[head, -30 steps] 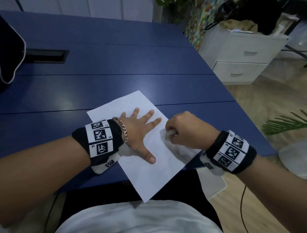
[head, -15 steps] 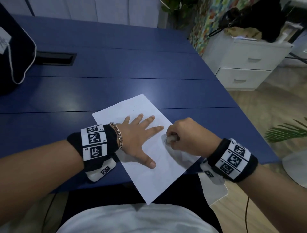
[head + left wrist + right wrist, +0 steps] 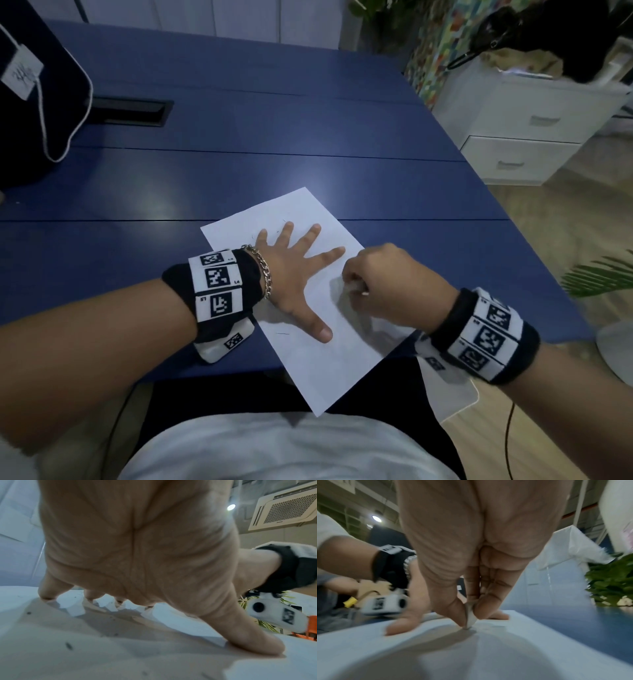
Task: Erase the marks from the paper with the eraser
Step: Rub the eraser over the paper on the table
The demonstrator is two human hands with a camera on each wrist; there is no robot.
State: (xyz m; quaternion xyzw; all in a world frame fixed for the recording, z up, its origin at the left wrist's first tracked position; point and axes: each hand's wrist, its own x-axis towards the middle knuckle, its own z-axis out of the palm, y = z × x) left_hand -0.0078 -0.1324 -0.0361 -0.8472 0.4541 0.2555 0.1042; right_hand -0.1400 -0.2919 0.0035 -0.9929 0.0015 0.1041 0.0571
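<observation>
A white sheet of paper (image 3: 329, 356) lies askew on the blue table (image 3: 239, 137), its near corner hanging over the front edge. My left hand (image 3: 294, 274) lies flat on the sheet with fingers spread, pressing it down. Just right of it, my right hand (image 3: 383, 284) pinches a small white eraser (image 3: 470, 616) between thumb and fingertips, its tip touching the paper (image 3: 471, 655). Faint pencil marks (image 3: 282, 333) show near my left thumb and beyond the fingers. Dark specks lie on the paper (image 3: 85, 649) in the left wrist view.
A dark bag (image 3: 37, 102) with a white cord sits at the table's far left beside a black cable slot (image 3: 130, 111). A white drawer cabinet (image 3: 520, 130) stands off the table's right side, with a green plant (image 3: 599, 277) near the floor.
The right hand with the eraser has shifted slightly across the paper near the left index fingertip. The left hand has stayed flat on the sheet. The head view has tilted a little.
</observation>
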